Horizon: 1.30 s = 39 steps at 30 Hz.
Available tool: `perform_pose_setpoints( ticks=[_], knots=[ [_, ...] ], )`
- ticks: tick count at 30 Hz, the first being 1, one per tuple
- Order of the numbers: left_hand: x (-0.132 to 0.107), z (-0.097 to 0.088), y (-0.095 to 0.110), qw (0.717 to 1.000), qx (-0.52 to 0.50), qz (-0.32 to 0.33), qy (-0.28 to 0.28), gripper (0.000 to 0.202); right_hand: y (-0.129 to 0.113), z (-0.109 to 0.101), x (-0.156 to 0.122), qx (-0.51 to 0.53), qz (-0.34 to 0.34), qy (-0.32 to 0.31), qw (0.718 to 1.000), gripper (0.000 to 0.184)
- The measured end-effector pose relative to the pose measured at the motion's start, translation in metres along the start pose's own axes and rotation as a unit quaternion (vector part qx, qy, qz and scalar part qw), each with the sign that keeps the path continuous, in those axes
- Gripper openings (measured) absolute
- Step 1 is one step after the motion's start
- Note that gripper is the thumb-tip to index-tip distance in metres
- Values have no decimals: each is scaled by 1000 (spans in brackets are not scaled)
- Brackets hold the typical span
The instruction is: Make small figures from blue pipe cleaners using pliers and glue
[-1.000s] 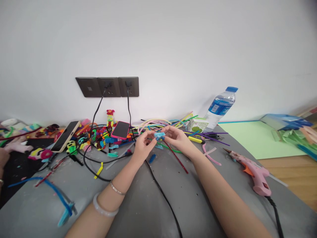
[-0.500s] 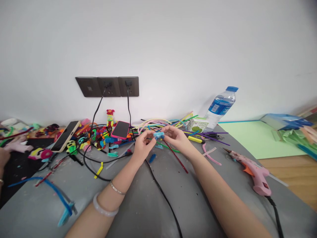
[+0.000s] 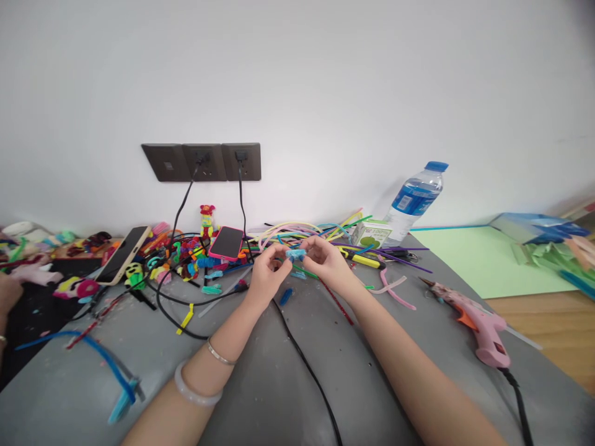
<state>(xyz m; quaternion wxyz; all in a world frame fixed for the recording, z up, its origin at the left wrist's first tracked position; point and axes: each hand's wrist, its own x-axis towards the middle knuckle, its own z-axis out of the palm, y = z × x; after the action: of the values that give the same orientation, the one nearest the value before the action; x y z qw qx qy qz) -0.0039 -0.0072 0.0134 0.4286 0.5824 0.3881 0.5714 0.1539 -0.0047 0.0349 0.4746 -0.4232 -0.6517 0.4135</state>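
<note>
Between my two hands, a small light-and-dark-blue fuzzy pipe cleaner piece [image 3: 295, 254] is held up over the grey table. My left hand [image 3: 269, 272] pinches its left end between thumb and fingers. At its right end, my right hand [image 3: 328, 263] grips it the same way. Just below lies a short dark-blue pipe cleaner piece [image 3: 286, 297] on the table. A red pipe cleaner [image 3: 339, 303] runs out from under my right hand. Behind my hands is a bundle of long coloured pipe cleaners [image 3: 302, 229].
A pink glue gun [image 3: 478, 328] lies at right. A water bottle [image 3: 413, 201], a small box [image 3: 370, 234] and a yellow cutter [image 3: 365, 259] stand or lie behind. Phones [image 3: 227, 243], black cables [image 3: 302, 356] and colourful figures [image 3: 134, 276] crowd the left. Another person's hand [image 3: 8, 294] shows far left.
My right hand has shifted slightly left along with the blue piece. My left hand stays nearly in place. The other person's hand at far left has moved a little.
</note>
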Motion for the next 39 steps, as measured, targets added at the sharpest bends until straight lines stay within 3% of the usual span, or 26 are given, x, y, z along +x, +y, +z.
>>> perform_pose_setpoints(
  ticks=[23,39],
  knots=[
    [0,0,-4,999,-3,21,30,11,0,2,0,11,-17,-16,1000,25],
    [1,-1,-2,999,-9,39,1,13,4,4,-1,-1,-31,11,999,19]
  ],
)
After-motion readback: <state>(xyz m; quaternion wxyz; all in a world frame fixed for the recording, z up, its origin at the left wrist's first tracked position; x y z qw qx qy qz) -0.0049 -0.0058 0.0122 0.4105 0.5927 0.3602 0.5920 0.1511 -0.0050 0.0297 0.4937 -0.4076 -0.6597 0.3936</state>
